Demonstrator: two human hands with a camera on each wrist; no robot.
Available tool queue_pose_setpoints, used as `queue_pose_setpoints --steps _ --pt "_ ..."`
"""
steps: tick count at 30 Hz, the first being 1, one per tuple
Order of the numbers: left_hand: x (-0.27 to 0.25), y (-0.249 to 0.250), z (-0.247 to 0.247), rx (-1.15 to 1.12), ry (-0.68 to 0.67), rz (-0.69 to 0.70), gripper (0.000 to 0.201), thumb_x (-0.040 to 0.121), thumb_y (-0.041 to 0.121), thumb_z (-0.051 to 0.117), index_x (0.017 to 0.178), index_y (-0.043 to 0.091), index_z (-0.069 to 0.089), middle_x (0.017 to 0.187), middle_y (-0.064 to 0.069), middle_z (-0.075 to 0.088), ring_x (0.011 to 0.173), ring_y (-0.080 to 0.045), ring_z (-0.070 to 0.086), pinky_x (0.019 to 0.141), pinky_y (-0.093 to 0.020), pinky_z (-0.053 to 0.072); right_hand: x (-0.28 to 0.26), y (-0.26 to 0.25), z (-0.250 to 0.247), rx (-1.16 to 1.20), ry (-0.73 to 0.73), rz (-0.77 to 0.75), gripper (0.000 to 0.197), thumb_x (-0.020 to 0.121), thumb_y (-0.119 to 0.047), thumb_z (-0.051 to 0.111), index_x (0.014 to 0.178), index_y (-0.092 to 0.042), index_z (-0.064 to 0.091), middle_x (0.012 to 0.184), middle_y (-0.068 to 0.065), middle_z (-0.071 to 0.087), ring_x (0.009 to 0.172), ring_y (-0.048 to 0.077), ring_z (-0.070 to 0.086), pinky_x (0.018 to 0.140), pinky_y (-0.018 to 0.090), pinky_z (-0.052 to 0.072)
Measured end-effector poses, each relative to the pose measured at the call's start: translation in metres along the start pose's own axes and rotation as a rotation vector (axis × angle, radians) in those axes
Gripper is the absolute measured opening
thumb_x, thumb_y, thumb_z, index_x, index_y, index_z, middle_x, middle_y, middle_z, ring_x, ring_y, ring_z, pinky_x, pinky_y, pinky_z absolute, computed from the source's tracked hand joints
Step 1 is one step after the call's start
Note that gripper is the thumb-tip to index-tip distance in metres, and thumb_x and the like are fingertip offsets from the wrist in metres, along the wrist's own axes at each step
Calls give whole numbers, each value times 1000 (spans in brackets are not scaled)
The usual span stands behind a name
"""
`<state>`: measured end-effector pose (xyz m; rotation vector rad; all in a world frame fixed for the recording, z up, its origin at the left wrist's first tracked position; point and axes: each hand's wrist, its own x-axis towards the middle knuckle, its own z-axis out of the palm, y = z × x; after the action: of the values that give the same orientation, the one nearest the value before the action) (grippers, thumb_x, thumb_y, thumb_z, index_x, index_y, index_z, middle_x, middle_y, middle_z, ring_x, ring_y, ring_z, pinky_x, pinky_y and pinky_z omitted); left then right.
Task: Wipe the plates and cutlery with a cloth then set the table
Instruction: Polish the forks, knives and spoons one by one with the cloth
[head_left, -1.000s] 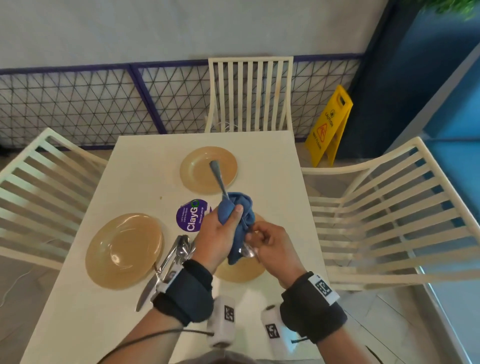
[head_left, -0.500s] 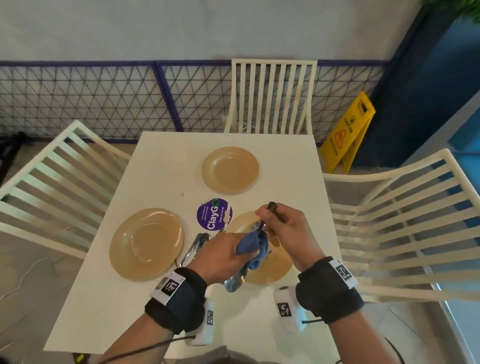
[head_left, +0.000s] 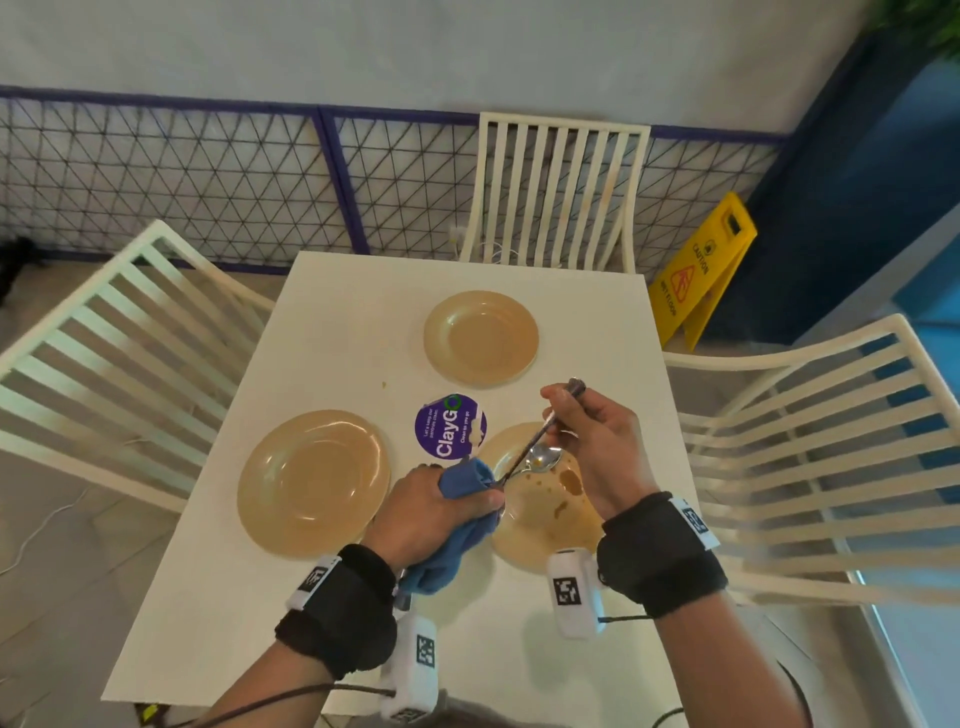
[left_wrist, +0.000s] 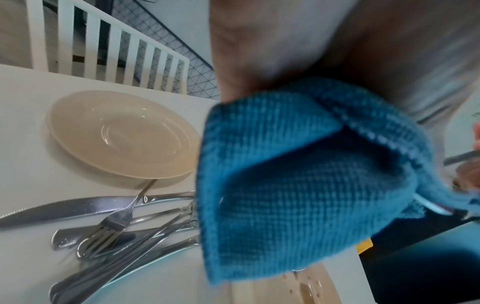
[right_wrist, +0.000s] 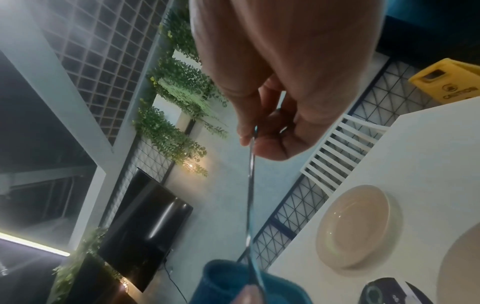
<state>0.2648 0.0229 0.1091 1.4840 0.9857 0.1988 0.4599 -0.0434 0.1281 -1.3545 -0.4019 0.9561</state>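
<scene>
Right hand (head_left: 597, 447) pinches the utensil (head_left: 524, 457) by its handle end, shaft slanting down-left over the soiled plate (head_left: 550, 525) into the blue cloth (head_left: 462, 480) gripped by left hand (head_left: 426, 512), working end hidden.

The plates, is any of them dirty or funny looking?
Yes. The near plate, under the hands, has brown splotches and drips across it, with a spoon lying in it. The left plate and far plate look clean. A tangled cutlery pile lies unsorted.
</scene>
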Motion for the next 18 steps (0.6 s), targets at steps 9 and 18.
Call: queue_pose_setpoints --steps 9,18 --pt "6 -34 -33 -30 88 -23 35 72 50 79 87 19 76 84 -4 78 84 -25 75 88 -54 57 -5 21 25 18 111 60 17 98 -14 60 101 -3 73 84 16 59 67 17 57 63 25 56" --pt "-6 -34 -69 56 -355 -73 59 80 27 72 135 31 49 119 4 71 111 -16 67 100 -40 54 -9 23 25 -66 97 68 21 98 -17 61 103 0 74 85 14 64 69 17 59 59 21 56"
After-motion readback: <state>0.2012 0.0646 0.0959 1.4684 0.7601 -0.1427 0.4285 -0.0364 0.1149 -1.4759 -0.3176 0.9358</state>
